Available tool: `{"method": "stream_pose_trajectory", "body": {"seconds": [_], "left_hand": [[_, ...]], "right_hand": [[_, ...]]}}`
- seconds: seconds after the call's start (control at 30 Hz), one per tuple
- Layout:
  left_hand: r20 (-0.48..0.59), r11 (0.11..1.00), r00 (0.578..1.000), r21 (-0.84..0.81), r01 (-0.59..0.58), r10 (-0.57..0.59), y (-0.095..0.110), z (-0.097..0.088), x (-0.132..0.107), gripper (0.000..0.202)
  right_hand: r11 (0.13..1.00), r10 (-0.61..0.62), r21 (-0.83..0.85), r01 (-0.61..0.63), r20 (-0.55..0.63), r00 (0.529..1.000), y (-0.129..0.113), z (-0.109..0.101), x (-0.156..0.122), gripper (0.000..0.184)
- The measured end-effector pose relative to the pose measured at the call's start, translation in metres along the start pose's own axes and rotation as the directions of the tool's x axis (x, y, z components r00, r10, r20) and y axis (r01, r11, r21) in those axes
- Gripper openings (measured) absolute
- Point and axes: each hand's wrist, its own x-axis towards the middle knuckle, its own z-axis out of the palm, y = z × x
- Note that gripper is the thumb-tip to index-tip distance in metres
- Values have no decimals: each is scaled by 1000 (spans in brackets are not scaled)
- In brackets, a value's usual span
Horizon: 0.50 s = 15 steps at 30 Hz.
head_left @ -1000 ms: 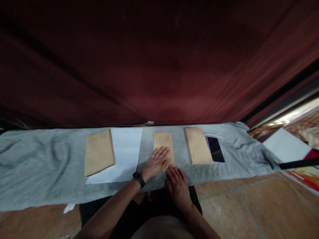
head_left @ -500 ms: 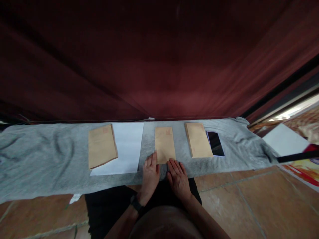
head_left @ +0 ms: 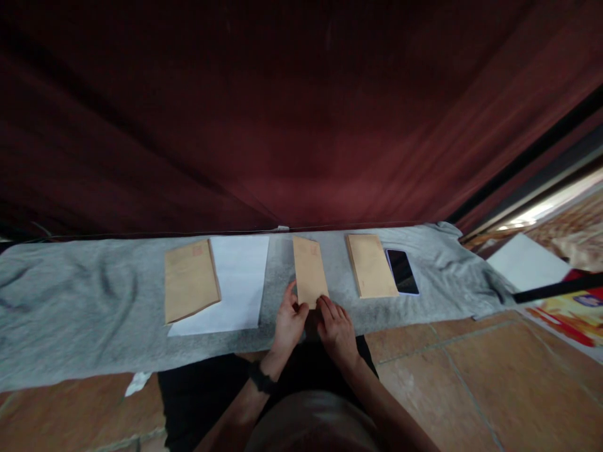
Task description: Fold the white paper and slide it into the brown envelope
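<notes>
A brown paper envelope [head_left: 309, 270] with a small reddish print near its top right is tilted up in front of me. My left hand [head_left: 289, 319] pinches its lower left edge, thumb on the near face and fingers behind. At the lower right corner, my right hand [head_left: 335, 323] has its fingers curled on the paper. To the left, a pile of brown envelopes [head_left: 191, 282] partly overlaps white paper [head_left: 240, 282]. On the right lies a neat stack of brown envelopes [head_left: 373, 267], its edge against a dark-screened phone [head_left: 402, 272].
A grey cloth [head_left: 113, 295] covers the long narrow surface. Behind it hangs a dark red curtain [head_left: 292, 125]. At far right are a white sheet [head_left: 527, 267], a dark bar [head_left: 560, 287] and a colourful printed package [head_left: 572, 314]. Tiled floor [head_left: 447, 376] shows below.
The middle envelope was flat on the cloth and is now tilted up. My left hand went from lying beside it to pinching its edge. The view shifted slightly.
</notes>
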Motion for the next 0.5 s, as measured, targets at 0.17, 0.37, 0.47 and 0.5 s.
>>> {"method": "stream_pose_trajectory", "body": {"seconds": [0.17,0.37,0.47,0.5], "left_hand": [[84,990,987,-49,-134,138,37,16,-13,60],[-85,997,996,-82,-13,6,16,9,-7,59],[75,984,989,-120,133,-124,-3,5,-5,48],[105,982,984,-103,157,-146,-7,4,-4,42]], "right_hand": [[800,353,523,-294,-14,935,0,-11,33,24],[-103,545,924,-368,362,757,-16,-1,47,36],[-144,507,915,-377,395,766,-24,14,38,35],[-62,496,925,-375,355,793,-25,18,35,35]]}}
